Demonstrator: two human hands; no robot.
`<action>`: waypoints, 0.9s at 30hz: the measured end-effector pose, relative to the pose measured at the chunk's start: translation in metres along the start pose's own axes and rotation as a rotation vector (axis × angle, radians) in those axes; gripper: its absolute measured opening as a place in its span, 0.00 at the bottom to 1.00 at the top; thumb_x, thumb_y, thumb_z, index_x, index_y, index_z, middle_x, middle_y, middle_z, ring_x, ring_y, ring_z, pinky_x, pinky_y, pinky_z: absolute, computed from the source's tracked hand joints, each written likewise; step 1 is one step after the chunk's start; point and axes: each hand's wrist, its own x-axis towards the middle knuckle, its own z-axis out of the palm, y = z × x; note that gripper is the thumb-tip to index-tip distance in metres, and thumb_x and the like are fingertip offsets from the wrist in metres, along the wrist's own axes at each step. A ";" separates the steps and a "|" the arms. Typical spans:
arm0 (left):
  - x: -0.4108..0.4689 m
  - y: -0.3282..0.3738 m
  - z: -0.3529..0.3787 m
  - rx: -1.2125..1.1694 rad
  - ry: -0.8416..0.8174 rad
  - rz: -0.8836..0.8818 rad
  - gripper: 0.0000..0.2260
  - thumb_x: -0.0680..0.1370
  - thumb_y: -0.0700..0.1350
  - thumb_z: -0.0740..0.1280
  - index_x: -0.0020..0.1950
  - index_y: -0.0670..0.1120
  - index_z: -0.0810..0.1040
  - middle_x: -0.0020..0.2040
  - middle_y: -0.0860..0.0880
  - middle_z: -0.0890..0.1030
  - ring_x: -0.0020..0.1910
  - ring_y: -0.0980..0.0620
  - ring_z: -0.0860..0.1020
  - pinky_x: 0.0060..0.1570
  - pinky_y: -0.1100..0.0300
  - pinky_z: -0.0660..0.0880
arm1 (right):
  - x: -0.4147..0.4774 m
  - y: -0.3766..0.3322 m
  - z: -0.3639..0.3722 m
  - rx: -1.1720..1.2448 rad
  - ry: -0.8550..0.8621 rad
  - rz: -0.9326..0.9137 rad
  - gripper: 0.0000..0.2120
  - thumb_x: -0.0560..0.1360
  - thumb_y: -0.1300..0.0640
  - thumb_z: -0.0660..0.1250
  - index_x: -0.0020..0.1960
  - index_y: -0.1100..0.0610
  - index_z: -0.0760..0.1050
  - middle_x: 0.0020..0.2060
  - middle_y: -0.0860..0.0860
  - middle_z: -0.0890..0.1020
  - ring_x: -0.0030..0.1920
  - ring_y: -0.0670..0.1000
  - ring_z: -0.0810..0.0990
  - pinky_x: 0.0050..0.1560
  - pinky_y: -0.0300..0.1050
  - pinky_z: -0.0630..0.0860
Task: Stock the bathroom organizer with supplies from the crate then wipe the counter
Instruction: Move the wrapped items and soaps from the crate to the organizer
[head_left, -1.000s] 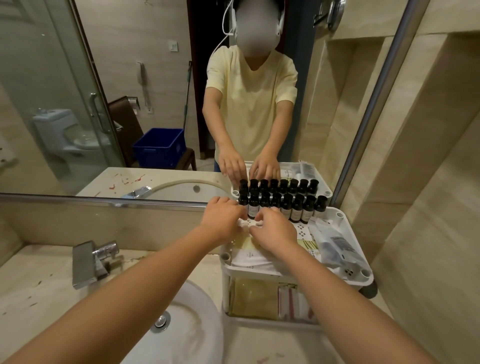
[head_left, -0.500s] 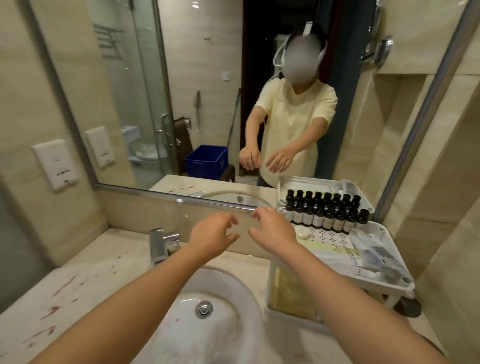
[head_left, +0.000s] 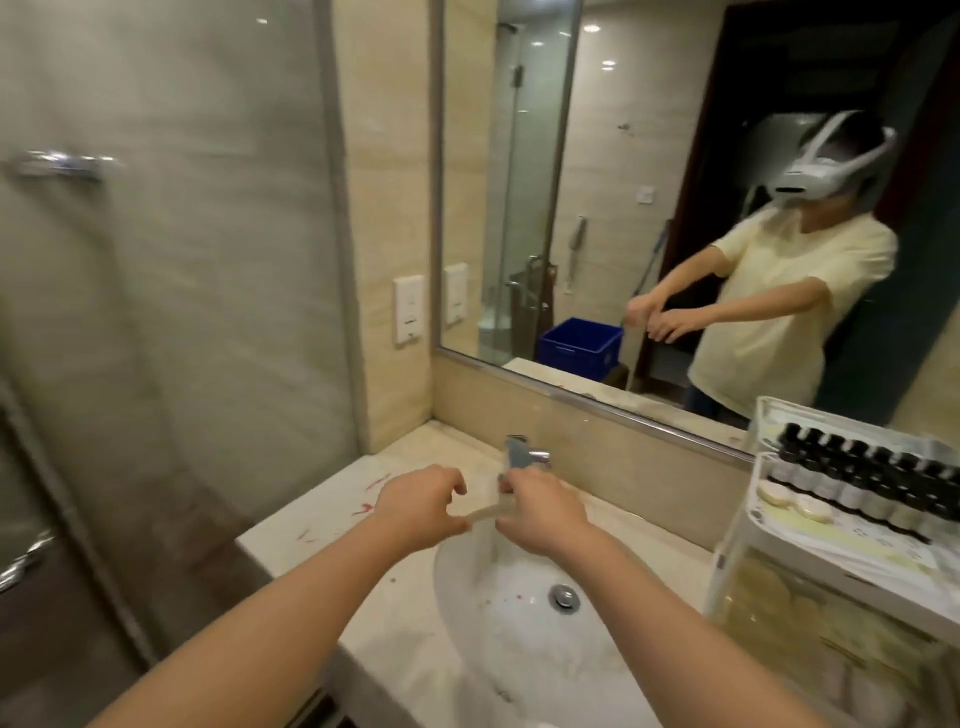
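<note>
Both hands over basin, centre frame. Left hand (head_left: 422, 504) and right hand (head_left: 543, 512) half-curled, seemingly empty; blurred. Organizer (head_left: 831, 540) bottles (head_left: 872, 486) lower right: small, light, tippable; grip by caps.

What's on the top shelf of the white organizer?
On the organizer top shelf: a row of dark-capped bottles, round soaps and flat paper packets. Anything under the packets is hidden.
</note>
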 end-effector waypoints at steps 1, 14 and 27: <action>-0.014 -0.016 -0.001 0.006 0.000 -0.026 0.21 0.73 0.61 0.69 0.62 0.55 0.73 0.57 0.56 0.77 0.55 0.54 0.76 0.49 0.59 0.70 | -0.002 -0.016 0.008 0.004 -0.015 -0.026 0.22 0.73 0.50 0.65 0.67 0.51 0.70 0.64 0.51 0.74 0.65 0.54 0.72 0.58 0.47 0.70; -0.212 -0.186 -0.010 0.029 0.006 -0.398 0.23 0.70 0.62 0.69 0.61 0.54 0.73 0.57 0.54 0.76 0.56 0.52 0.77 0.51 0.57 0.72 | -0.052 -0.234 0.104 -0.008 -0.145 -0.418 0.23 0.73 0.45 0.67 0.66 0.51 0.70 0.62 0.50 0.75 0.63 0.54 0.73 0.58 0.49 0.73; -0.388 -0.291 -0.029 -0.019 0.044 -0.821 0.22 0.73 0.60 0.70 0.64 0.54 0.71 0.60 0.54 0.74 0.54 0.53 0.77 0.48 0.57 0.76 | -0.105 -0.417 0.165 -0.075 -0.313 -0.833 0.24 0.74 0.47 0.65 0.68 0.52 0.68 0.64 0.51 0.72 0.66 0.54 0.70 0.62 0.51 0.71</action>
